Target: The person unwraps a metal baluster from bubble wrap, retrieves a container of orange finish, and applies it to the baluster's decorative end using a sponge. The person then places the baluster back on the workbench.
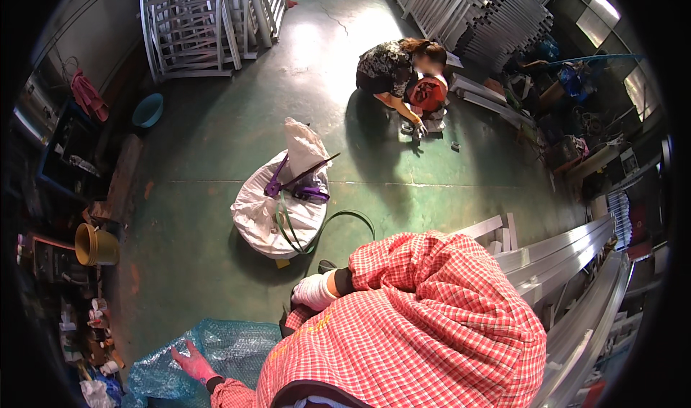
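Note:
My left hand [193, 365], in a pink glove, is at the lower left with its fingers spread. It lies over a sheet of blue-green bubble wrap [234, 343], which spreads on the floor around it. My right hand [314, 291], in a whitish glove, is in front of my body near the middle. Its fingers point down and are mostly hidden, so I cannot tell whether they grip anything. Ahead sits a round bundle wrapped in white sheeting [266, 224]. On it lie a purple-handled tool [272, 186] and a green strap [282, 224] that loops onto the floor.
A co-worker [385, 70] crouches farther off, handling small things beside a red bag [429, 95]. Metal frames [191, 30] stand at the far left. Long metal profiles [568, 253] lie at my right. A yellow bucket [106, 245] and a teal basin [148, 110] are at the left.

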`<control>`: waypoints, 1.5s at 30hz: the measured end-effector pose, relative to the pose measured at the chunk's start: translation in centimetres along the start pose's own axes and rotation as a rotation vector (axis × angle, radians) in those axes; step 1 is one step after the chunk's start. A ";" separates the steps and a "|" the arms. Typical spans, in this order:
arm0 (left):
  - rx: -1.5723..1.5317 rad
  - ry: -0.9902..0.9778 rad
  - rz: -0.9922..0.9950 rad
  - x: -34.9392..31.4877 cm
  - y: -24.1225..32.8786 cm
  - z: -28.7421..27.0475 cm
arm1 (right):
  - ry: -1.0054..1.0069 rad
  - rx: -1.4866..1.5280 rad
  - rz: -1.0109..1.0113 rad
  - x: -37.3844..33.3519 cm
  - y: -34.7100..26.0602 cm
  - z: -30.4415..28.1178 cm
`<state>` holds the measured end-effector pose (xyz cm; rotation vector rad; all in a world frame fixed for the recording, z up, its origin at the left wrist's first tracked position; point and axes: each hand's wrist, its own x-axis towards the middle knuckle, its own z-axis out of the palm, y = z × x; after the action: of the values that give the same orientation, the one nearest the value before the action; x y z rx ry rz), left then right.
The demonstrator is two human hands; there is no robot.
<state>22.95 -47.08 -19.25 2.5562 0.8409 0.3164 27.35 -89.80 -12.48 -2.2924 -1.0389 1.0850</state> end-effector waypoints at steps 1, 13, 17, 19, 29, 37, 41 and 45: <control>-0.011 0.033 0.033 0.2 -0.2 0.3 | 0.025 -0.015 0.006 -0.2 0.3 0.0; 0.174 0.180 0.027 -0.7 1.3 -2.5 | 0.298 -0.139 -0.033 -2.3 2.2 -1.4; 0.393 0.405 0.035 -0.5 -0.3 -5.2 | 0.177 -0.129 -0.064 -2.9 3.0 -3.5; 0.364 0.544 0.014 0.5 -3.2 -6.6 | 0.094 -0.113 -0.067 -2.7 3.6 -4.7; -0.140 0.731 -1.059 0.3 -5.9 -15.5 | 0.071 0.022 -0.174 3.1 4.5 -6.8; -0.906 0.875 -1.148 9.4 -12.6 -10.8 | -0.049 0.049 -0.148 13.6 1.1 -11.8; -1.285 0.498 -0.886 15.7 -11.2 -6.1 | -0.153 -0.072 -0.196 18.6 -1.7 -14.5; -0.963 -0.134 -0.747 22.3 -1.5 0.9 | -0.309 -0.095 -0.230 24.3 -3.6 -16.2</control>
<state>40.10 -32.75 -18.91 1.2665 1.1486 0.2214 48.67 -69.56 -12.08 -2.0499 -1.4614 1.3433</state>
